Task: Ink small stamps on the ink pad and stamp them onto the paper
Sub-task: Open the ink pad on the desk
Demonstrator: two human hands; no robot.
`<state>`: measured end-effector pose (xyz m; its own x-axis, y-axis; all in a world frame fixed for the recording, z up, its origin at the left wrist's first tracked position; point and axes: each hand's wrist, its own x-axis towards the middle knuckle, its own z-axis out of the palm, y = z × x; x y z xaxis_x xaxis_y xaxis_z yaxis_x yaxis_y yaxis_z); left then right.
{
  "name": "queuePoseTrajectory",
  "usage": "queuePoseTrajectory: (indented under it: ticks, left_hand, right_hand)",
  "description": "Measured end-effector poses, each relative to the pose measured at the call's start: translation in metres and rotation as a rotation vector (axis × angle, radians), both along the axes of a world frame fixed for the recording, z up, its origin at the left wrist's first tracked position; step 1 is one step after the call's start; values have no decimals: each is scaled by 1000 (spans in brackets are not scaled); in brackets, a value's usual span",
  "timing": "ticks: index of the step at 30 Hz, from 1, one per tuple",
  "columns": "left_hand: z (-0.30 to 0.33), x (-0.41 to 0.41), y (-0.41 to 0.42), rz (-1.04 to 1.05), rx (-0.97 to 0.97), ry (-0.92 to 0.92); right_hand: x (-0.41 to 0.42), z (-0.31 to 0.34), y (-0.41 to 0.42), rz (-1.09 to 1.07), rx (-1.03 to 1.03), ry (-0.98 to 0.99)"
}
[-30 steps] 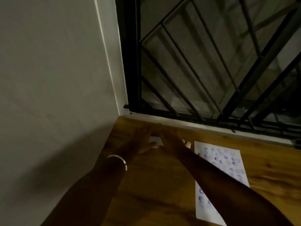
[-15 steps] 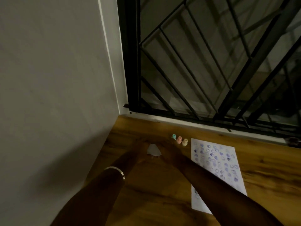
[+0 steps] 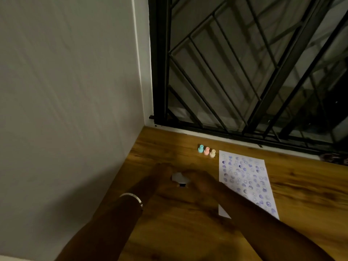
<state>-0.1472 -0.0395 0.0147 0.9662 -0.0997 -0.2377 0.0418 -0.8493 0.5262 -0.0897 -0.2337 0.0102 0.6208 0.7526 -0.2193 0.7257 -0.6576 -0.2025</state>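
Paper [image 3: 246,183], laid flat on the wooden table [image 3: 301,194] to the right of the hands, is already covered nearly edge to edge with purple prints, so little stamping seems left. A small white object [image 3: 179,178], possibly the ink pad, is flanked by the left hand [image 3: 162,178] and right hand [image 3: 201,182]; whether either grips it cannot be told. Three small stamps [image 3: 206,151] are left standing untouched beyond.

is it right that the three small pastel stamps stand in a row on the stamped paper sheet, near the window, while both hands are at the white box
Not quite. In the head view the three small pastel stamps stand in a row on the wooden table, just left of the stamped paper sheet, not on it. The rest holds: left hand and right hand are at the white box.
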Motion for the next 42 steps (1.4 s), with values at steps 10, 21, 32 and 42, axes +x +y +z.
queuePoseTrajectory:
  ticks: [10, 21, 32, 42]
  left_hand:
    - [3, -1, 7, 108, -29, -45]
    - [-1, 24, 1, 273, -172, -81]
    - [-11, 56, 4, 205, -13, -128]
    - [-20, 62, 11, 186, -18, -123]
  right_hand:
    - [12, 1, -9, -155, 87, -11]
    - [46, -11, 12, -345, 193, 32]
    - [68, -18, 15, -241, 245, -9]
    - [79, -17, 2, -385, 173, -201]
